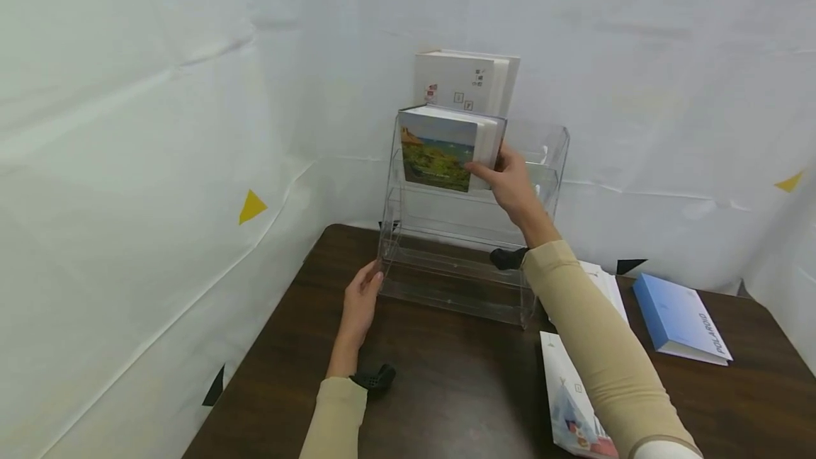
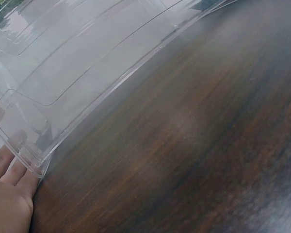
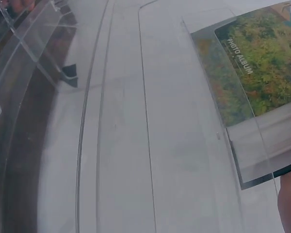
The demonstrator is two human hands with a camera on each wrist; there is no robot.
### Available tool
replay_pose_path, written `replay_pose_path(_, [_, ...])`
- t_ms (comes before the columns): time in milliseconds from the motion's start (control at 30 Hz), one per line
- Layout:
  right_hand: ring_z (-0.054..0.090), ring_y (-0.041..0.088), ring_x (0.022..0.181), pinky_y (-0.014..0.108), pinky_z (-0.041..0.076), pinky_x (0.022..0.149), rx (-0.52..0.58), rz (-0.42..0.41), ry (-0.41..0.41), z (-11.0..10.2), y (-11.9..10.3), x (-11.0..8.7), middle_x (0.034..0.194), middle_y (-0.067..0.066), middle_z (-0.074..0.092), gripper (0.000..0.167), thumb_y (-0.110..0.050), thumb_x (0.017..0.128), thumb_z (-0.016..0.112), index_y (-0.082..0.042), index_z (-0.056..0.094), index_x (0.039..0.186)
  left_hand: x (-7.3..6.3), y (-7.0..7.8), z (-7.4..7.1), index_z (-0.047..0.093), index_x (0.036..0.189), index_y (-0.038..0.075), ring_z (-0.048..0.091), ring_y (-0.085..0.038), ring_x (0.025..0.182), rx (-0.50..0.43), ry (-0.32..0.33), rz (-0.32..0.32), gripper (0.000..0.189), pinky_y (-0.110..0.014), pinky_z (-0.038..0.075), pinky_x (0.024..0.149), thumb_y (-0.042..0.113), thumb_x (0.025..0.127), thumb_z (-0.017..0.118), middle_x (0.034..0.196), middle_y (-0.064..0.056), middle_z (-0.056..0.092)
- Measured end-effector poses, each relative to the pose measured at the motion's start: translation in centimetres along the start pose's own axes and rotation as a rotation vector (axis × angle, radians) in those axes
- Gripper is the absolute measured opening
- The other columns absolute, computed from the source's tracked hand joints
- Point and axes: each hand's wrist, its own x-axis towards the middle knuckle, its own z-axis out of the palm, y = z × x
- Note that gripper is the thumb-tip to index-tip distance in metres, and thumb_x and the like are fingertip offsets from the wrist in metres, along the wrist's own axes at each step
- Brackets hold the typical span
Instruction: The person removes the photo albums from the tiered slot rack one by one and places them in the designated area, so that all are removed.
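A photo album [image 1: 440, 151] with a seaside landscape on its cover stands at an upper tier of a clear plastic display rack [image 1: 452, 296]. My right hand [image 1: 513, 183] grips the album at its right side, thumb on the front. In the right wrist view, the lower part of the album [image 3: 262, 68] shows through a clear panel, with part of my hand [image 3: 290, 204] at the edge. Low on the rack's left side, my left hand [image 1: 363, 299] holds the side panel between thumb and fingers; in the left wrist view, fingers [image 2: 19, 170] show beside the clear corner.
Behind the landscape album, a white album [image 1: 455, 80] stands on the top tier. To the right on the brown table [image 1: 446, 388] lie a blue-and-white Polaroid album [image 1: 685, 317] and a white album with a tent picture [image 1: 567, 395]. Another white album [image 1: 602, 282] is partly hidden by my right arm.
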Motion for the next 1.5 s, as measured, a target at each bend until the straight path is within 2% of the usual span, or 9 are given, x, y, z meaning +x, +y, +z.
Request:
replay_pose_path(167, [0.057,0.03,0.137,0.059,0.048,0.116,0.023,-0.032,0.02,-0.4,-0.2,-0.3,0.15,0.015,0.059,0.062,-0.029,0.101,0.079,-0.017,0.054,0.157,-0.1,-0.1,0.3,0.054,0.158,0.019,0.047,-0.031,0.155,0.004,0.001,0.01,0.049,-0.059,0.039,0.127,0.038,0.113,0.059,0.161,-0.011,0.055])
replay_pose_path(333, [0.059,0.026,0.134,0.061,0.048,0.114,0.028,-0.071,0.046,-1.1,-1.1,-0.6,0.148,0.013,0.061,0.059,-0.028,0.101,0.079,-0.019,0.056,0.155,0.3,-0.5,0.5,0.055,0.157,0.02,0.048,-0.03,0.154,0.002,-0.005,0.019,0.049,-0.058,0.039,0.127,0.039,0.112,0.059,0.16,-0.01,0.056])
replay_pose_path(500, [0.06,0.021,0.132,0.052,0.051,0.11,0.011,-0.105,0.081,-2.1,-1.6,-1.6,0.146,0.009,0.062,0.056,-0.026,0.101,0.079,-0.019,0.058,0.153,0.5,-0.7,0.7,0.053,0.158,0.019,0.048,-0.031,0.155,0.002,-0.024,0.016,0.051,-0.057,0.04,0.127,0.039,0.112,0.06,0.162,-0.011,0.054])
replay_pose_path(633, [0.061,0.019,0.131,0.039,0.054,0.104,0.004,-0.141,0.091,-2.9,-2.0,-2.5,0.145,0.006,0.064,0.053,-0.023,0.102,0.078,-0.02,0.06,0.152,0.6,-0.8,0.5,0.054,0.158,0.018,0.048,-0.033,0.154,0.001,-0.021,0.01,0.052,-0.057,0.04,0.127,0.037,0.111,0.063,0.161,-0.013,0.054])
replay_pose_path(833, [0.063,0.016,0.131,0.03,0.055,0.1,-0.018,-0.19,0.116,-4.3,-2.6,-3.6,0.145,0.005,0.065,0.053,-0.02,0.101,0.079,-0.02,0.062,0.151,1.5,-0.9,0.2,0.052,0.159,0.014,0.046,-0.033,0.155,-0.003,-0.027,0.022,0.054,-0.054,0.04,0.128,0.036,0.111,0.063,0.162,-0.014,0.053])
replay_pose_path(1033, [0.063,0.015,0.132,0.025,0.055,0.1,-0.008,-0.221,0.147,-6.2,-3.0,-5.6,0.144,0.003,0.066,0.053,-0.014,0.101,0.078,-0.019,0.062,0.151,2.0,-1.0,-0.2,0.053,0.158,0.014,0.048,-0.033,0.154,0.004,-0.033,0.031,0.052,-0.055,0.042,0.126,0.035,0.111,0.063,0.161,-0.014,0.054])
replay_pose_path(1267, [0.065,0.012,0.13,0.02,0.056,0.099,0.019,-0.277,0.145,-7.8,-3.4,-7.9,0.141,-0.001,0.068,0.052,-0.005,0.1,0.076,-0.016,0.064,0.15,2.0,-0.9,-1.2,0.051,0.159,0.02,0.045,-0.03,0.156,0.017,-0.028,0.014,0.051,-0.055,0.039,0.128,0.037,0.112,0.06,0.163,-0.01,0.052])
replay_pose_path(1500, [0.065,0.01,0.13,0.017,0.056,0.098,0.007,-0.253,0.18,-9.9,-4.0,-11.5,0.141,-0.003,0.069,0.053,0.0,0.1,0.074,-0.012,0.063,0.151,1.9,-0.8,-1.6,0.049,0.161,0.018,0.042,-0.031,0.158,0.019,-0.027,0.013,0.052,-0.056,0.036,0.13,0.036,0.113,0.059,0.165,-0.011,0.049])
